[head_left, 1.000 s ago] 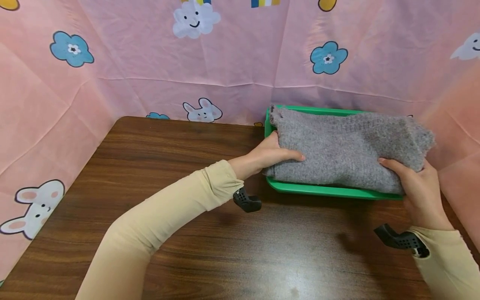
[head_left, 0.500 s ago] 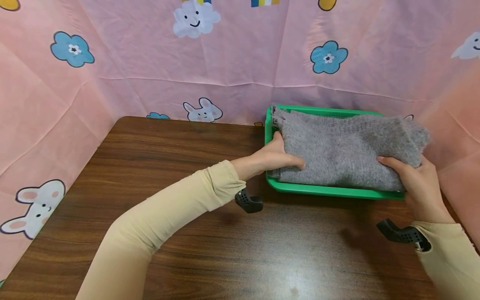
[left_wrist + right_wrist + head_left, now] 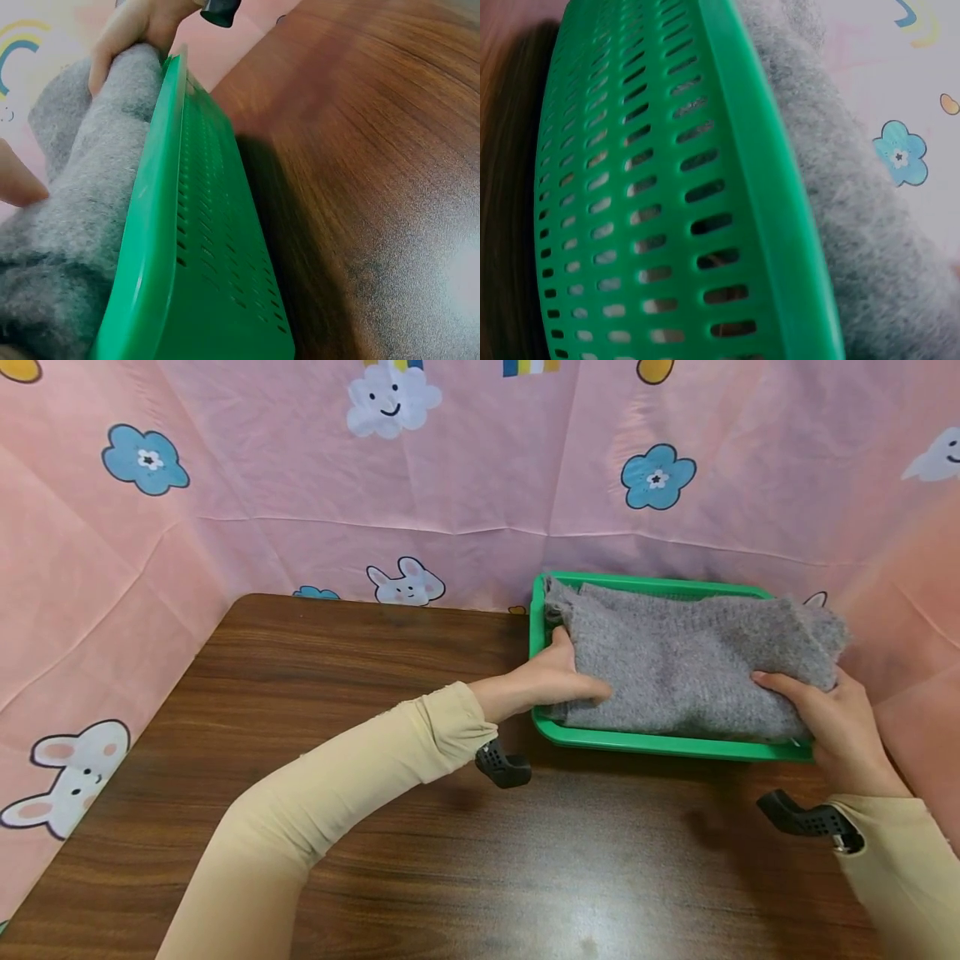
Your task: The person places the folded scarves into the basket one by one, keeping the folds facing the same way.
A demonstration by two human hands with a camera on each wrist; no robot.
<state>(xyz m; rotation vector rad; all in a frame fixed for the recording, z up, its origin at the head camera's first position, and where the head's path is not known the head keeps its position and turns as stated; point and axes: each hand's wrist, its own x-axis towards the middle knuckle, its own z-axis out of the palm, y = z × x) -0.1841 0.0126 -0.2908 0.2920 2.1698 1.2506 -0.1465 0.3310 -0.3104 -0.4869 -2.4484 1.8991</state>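
A folded grey knitted cloth (image 3: pixel 675 660), with a ribbed band along its far side, lies in the mouth of a green plastic basket (image 3: pixel 645 741). My left hand (image 3: pixel 551 677) grips its left end, thumb on top and fingers hidden at the end inside the basket rim. At the other end my right hand (image 3: pixel 843 718) holds the cloth with the thumb above and the fingers out of sight beneath. The cloth's right end sticks out past the basket. In the left wrist view the left thumb (image 3: pixel 19 180) presses on the cloth, and slotted basket walls (image 3: pixel 645 180) fill the right wrist view.
The basket stands at the back right of a dark brown wooden table (image 3: pixel 375 827), near a pink printed fabric backdrop (image 3: pixel 480 468). A black wrist mount (image 3: pixel 504 766) hangs under the left sleeve and another black mount (image 3: pixel 802 822) under the right one.
The cloth has sunk a little into the basket, its right end shifting left and more of the far rim showing. Both hands have moved slightly inward with it.
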